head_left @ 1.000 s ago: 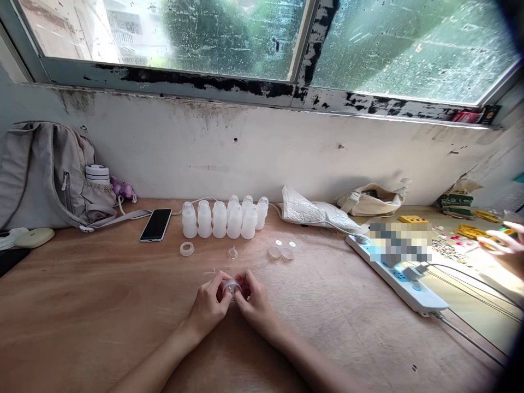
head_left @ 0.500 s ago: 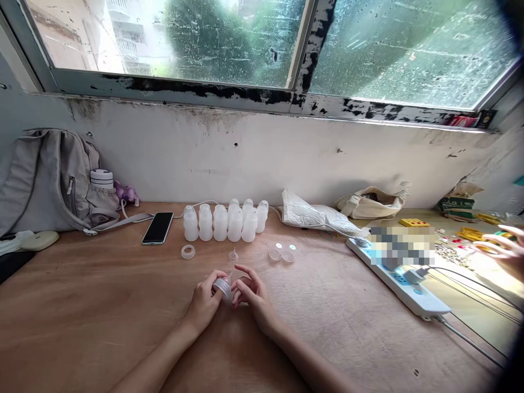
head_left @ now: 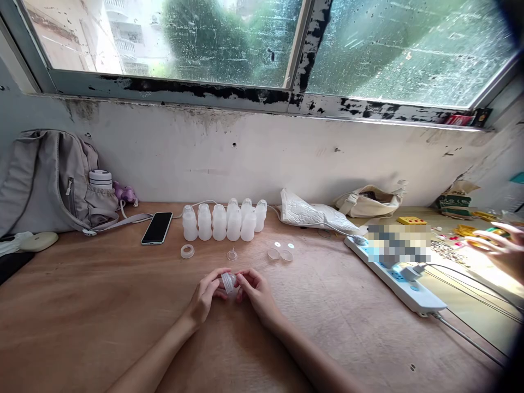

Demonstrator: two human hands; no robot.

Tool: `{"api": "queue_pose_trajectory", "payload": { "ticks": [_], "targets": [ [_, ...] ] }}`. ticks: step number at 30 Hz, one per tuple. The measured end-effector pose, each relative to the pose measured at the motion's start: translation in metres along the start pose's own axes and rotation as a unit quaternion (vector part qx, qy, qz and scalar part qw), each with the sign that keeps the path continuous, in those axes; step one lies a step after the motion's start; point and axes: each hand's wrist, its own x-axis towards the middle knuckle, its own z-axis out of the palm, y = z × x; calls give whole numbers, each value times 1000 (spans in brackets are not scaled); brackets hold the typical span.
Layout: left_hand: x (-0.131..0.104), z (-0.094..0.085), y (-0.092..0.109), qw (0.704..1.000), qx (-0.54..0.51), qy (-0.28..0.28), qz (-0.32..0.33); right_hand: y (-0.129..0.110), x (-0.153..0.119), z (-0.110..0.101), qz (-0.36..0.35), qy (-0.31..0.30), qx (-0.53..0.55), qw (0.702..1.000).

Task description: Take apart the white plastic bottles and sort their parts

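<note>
Between my two hands is a clear ribbed ring with a translucent nipple-shaped tip [head_left: 228, 282], tipped sideways above the table. My left hand [head_left: 206, 296] grips the ring's left side with thumb and fingers. At its right end, the fingertips of my right hand [head_left: 256, 292] pinch the tip. Farther back lie a white ring [head_left: 187, 251], a small clear nipple piece [head_left: 232, 254] and two clear round caps [head_left: 274, 254] with two small white discs behind them. Several frosted white bottles [head_left: 219, 222] stand upright in a group behind these pieces.
A phone [head_left: 157, 228] lies left of the bottles, near a grey backpack [head_left: 49, 180]. On the right are a white power strip [head_left: 395, 275] with cables, a silvery pouch [head_left: 315, 212], a cream bag [head_left: 370, 202] and another person's hand [head_left: 497, 251].
My right hand's fingers have closed onto the clear piece. My left hand has turned it so its tip points right. The other person's hand has shifted slightly.
</note>
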Motion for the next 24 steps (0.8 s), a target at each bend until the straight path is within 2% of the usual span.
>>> {"api": "queue_pose_trajectory", "payload": {
  "ticks": [3,10,16,20,24],
  "targets": [
    [0,2,1,1000,17,-2,2,-1,-1,0,-13,-8,-23,1000],
    [5,12,-1,992,112,46,20,3,5,-5,-32,8,-39,999],
    [1,14,1,990,138,27,24,6,9,-14,-37,20,-65,997],
    [-2,11,0,977,195,37,74,4,6,-15,-55,3,-89,994],
    [-4,8,0,943,292,12,160,-1,0,-12,-64,-36,-114,991]
  ]
}}
